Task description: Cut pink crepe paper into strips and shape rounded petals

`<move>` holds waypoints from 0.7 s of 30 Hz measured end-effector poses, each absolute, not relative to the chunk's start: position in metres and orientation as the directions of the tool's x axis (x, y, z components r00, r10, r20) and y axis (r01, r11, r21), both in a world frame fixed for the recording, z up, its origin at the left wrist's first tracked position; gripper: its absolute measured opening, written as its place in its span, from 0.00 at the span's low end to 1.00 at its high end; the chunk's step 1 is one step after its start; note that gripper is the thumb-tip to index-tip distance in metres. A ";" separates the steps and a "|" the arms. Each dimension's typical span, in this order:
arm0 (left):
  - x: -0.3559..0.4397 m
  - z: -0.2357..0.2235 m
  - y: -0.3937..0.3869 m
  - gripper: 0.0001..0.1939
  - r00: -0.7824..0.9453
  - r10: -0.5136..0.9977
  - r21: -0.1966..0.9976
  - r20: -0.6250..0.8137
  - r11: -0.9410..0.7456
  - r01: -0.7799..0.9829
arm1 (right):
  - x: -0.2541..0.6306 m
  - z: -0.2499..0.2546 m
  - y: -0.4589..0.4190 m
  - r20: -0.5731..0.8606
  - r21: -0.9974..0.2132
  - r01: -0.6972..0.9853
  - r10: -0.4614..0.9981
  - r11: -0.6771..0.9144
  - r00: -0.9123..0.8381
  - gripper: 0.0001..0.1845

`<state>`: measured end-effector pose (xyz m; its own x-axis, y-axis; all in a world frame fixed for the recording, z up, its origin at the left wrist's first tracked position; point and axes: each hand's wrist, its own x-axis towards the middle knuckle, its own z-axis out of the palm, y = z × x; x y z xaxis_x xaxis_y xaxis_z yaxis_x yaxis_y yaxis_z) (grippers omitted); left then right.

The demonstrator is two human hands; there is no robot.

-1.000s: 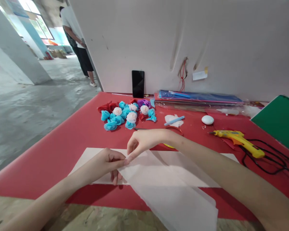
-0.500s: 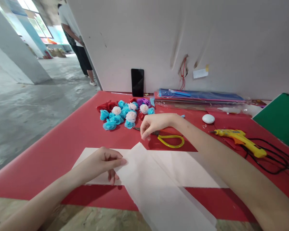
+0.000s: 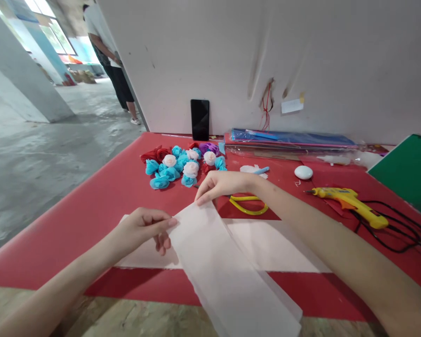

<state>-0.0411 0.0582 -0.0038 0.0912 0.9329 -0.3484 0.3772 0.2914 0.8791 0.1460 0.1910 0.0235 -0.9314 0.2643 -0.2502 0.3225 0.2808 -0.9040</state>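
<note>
Between both hands hangs a long strip of thin white paper [image 3: 214, 257], its lower end reaching past the table's front edge. My left hand [image 3: 145, 229] pinches its left corner between thumb and fingers. At the upper corner, my right hand [image 3: 219, 185] is closed on the same strip. Beneath it, another white paper strip [image 3: 273, 243] lies flat across the red table. Scissors with yellow handles [image 3: 249, 206] lie just behind my right hand, their blades mostly hidden by it.
Blue, white, red and purple paper roses [image 3: 177, 166] are heaped behind the hands. A yellow glue gun [image 3: 351, 203] with a black cord lies at right, near a white egg-shaped object [image 3: 303, 172]. A phone [image 3: 199, 120] leans on the wall. A person [image 3: 108, 61] stands far left.
My right hand has come down slightly left onto the upper corner of the strip and closed on it. My left hand has shifted up and left with its corner.
</note>
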 end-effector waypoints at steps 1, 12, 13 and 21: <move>-0.043 -0.004 0.059 0.16 0.071 0.939 0.882 -0.336 0.287 0.374 | 0.149 0.025 0.193 -0.237 -0.908 0.318 0.292 0.273 -0.927 0.07; -0.053 0.000 0.059 0.17 -0.043 0.987 0.969 -0.153 0.159 0.192 | 0.173 0.057 0.214 0.148 -0.945 0.103 0.685 0.311 -0.713 0.05; -0.051 -0.001 0.059 0.18 -0.038 0.988 0.968 -0.152 0.156 0.195 | 0.176 0.066 0.213 0.196 -0.939 0.072 0.697 0.335 -0.689 0.05; -0.037 -0.014 0.058 0.34 0.005 0.995 0.919 -0.097 0.088 0.384 | 0.184 0.111 0.190 0.449 -0.841 -0.038 0.656 0.540 -0.606 0.06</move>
<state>-0.0368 0.0579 -0.0141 0.0047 0.9952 -0.0975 0.3835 0.0882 0.9193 0.1835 0.1898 0.1109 -0.6062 0.6561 0.4494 -0.0383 0.5403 -0.8406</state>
